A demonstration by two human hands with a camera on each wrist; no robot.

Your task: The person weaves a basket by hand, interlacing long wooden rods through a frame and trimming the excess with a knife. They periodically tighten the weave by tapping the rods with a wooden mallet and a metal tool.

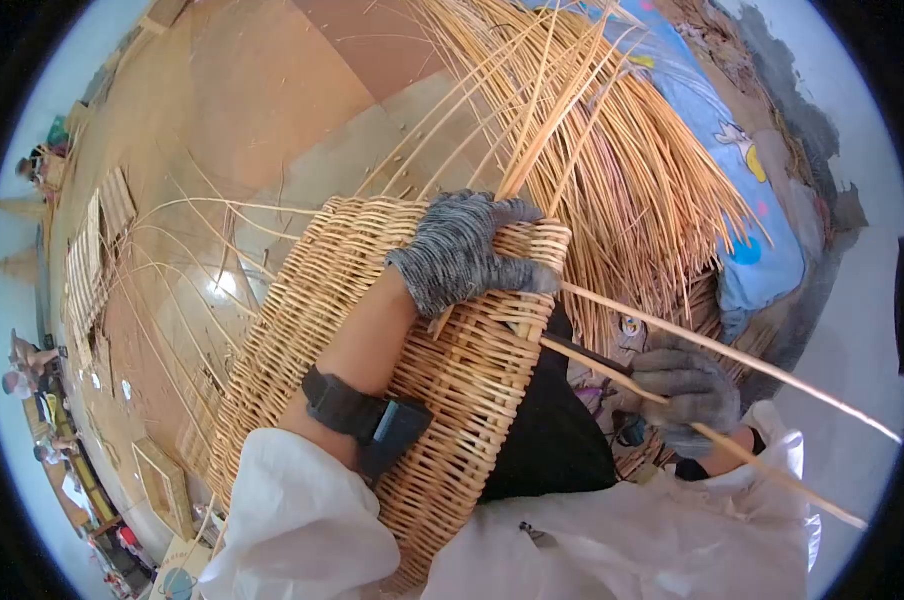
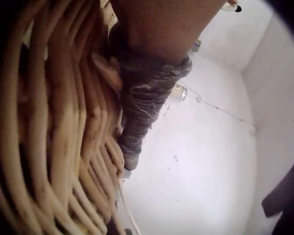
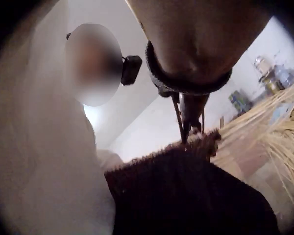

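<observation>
A woven wicker piece [image 1: 372, 290] lies across the person's lap, long loose strands sticking out from its far side. The gloved left hand [image 1: 472, 250] grips its upper right corner, thumb along the near face; the left wrist view shows this glove [image 2: 144, 103] against the weave [image 2: 63, 122]. At the right, the gloved right hand [image 1: 687, 395] holds a dark, narrow rod-like tool [image 1: 589, 353] whose front end meets the weave's right edge. A wicker strand [image 1: 762, 460] runs from that edge past the right fingers; another strand [image 1: 732, 350] extends above it. The tool's tip is hidden.
A large bundle of wicker strands [image 1: 612, 180] lies beyond the work, partly on a blue printed cloth [image 1: 752, 200]. On the tiled floor [image 1: 242, 90] are a slatted wooden piece [image 1: 97, 250] and a wooden frame [image 1: 162, 485]. People sit far left; a wall stands right.
</observation>
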